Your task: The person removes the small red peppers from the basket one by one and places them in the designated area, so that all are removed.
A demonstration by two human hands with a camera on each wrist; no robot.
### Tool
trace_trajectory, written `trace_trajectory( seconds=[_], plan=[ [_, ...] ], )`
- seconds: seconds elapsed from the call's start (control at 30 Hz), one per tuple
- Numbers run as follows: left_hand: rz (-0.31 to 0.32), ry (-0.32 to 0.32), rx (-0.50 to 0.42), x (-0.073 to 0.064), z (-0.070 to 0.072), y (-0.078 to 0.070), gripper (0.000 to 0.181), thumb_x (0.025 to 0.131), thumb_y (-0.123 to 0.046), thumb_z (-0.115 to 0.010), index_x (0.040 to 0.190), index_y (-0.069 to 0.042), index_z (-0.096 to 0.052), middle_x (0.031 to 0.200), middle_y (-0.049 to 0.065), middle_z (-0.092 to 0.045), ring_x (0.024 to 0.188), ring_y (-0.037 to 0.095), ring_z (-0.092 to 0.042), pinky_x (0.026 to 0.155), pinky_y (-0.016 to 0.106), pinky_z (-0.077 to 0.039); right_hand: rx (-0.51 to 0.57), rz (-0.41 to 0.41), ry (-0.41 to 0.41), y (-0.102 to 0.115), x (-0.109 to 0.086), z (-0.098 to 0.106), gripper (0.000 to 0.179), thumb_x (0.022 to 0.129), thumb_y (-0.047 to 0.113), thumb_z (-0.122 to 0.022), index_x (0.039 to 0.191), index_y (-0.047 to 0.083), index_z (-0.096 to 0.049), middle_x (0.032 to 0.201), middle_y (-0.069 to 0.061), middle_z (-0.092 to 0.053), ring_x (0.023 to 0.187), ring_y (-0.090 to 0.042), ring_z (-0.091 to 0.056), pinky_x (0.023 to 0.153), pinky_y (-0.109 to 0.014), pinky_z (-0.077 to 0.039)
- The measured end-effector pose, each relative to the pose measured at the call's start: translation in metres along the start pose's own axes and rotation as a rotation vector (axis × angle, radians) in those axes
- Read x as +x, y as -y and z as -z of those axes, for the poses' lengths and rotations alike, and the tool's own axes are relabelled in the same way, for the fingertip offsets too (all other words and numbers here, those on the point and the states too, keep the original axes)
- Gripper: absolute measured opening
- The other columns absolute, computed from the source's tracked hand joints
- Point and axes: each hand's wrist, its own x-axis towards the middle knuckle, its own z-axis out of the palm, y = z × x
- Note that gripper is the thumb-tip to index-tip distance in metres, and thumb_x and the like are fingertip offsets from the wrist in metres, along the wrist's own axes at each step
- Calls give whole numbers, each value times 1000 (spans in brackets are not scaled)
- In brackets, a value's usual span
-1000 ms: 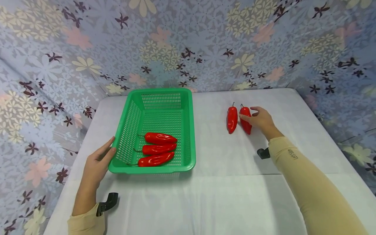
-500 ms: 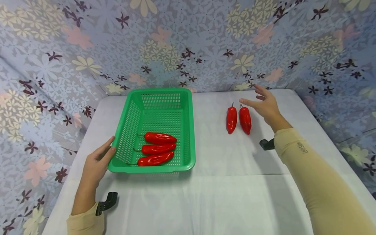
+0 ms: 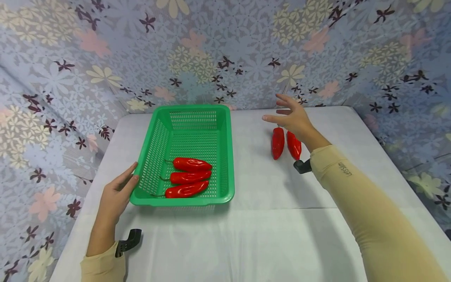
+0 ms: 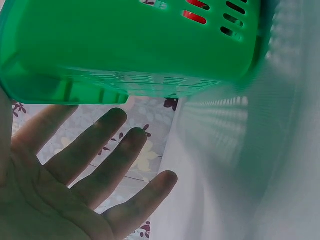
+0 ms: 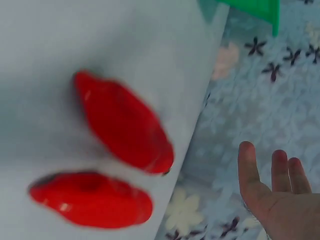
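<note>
The left hand (image 3: 116, 192) has straight, spread fingers, tips at the left edge of the green basket (image 3: 183, 201); the basket sits on the white table (image 3: 253, 168); inside it, three red peppers (image 3: 190, 178) lie side by side near the front edge, stems to the left, with green floor showing behind them; next is a wide strip of white table; then two more red peppers (image 3: 278, 144) lie just beside each other, near the back edge; by their stem ends hangs the right hand (image 3: 293, 117), fingers wide apart; more table runs on to the right edge.
</note>
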Motion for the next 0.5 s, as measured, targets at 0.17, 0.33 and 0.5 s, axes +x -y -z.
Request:
trace_trajectory(
  seconds=[0.17,0.33,0.5],
  plan=[
    [5,7,-3,1,0,1,50,92,-55,-50,139,-43,-41,146,8,-44,136,34,-40,104,60,-36,48,31,83,32,-10,-20,93,68,43,-83,145,44,-30,153,-1,-33,135,-24,-41,97,-46,-48],
    [-2,7,-11,2,0,2,49,92,-54,-51,139,-42,-42,146,8,-45,135,34,-41,104,59,-36,109,75,157,64,-21,-39,88,73,33,-82,145,39,-33,152,-2,-34,135,-24,-42,97,-47,-49],
    [2,7,-11,2,0,2,48,92,-54,-50,138,-44,-42,146,8,-45,135,33,-42,104,59,-37,209,112,221,76,-16,-62,85,72,27,-83,143,39,-36,151,-1,-35,133,-24,-43,96,-49,-49]
  ],
)
